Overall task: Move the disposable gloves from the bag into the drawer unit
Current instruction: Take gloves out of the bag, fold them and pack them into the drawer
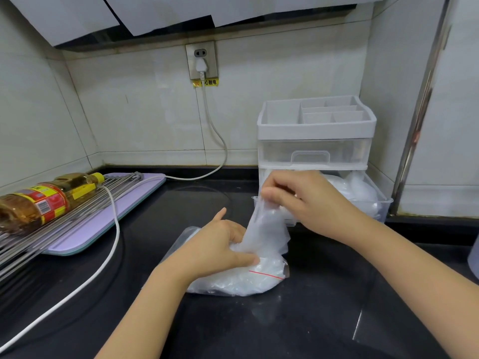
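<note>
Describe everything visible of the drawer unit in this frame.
The drawer unit is white and translucent plastic, standing on the black counter in the right back corner by the wall. Its open top tray is split into compartments. The upper drawer is closed; the lower drawer is pulled out, holding crumpled clear gloves. The right hand partly hides its front.

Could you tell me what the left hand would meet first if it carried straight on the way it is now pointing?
Probably the bunch of gloves that the right hand pinches, just beyond the left hand on the bag; the open lower drawer lies farther on, though depth is unclear.
</note>
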